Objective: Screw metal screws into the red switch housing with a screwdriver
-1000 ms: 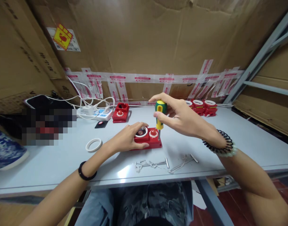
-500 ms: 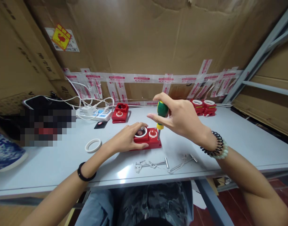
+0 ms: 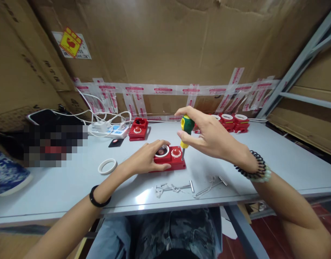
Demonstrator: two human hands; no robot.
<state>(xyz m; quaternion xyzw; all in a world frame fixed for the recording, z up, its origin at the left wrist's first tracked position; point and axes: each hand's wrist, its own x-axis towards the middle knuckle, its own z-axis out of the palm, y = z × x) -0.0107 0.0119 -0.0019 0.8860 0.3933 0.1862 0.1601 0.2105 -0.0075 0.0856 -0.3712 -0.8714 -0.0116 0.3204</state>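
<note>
Right hand pinches the ribbed green-and-yellow screwdriver; left hand curls round the glossy red box

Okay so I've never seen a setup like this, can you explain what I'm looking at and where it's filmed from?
There's no robot here: these are a person's bare hands, seen from one camera worn on the head, looking forward and down. The left hand steadies a red box on a pale table. The right hand holds a green and yellow screwdriver, its tip at the box's right end. Nearer the person lie T-shaped metal pieces; to the left, a loose white ring. Further back are a power strip with cables and more red units.
</note>
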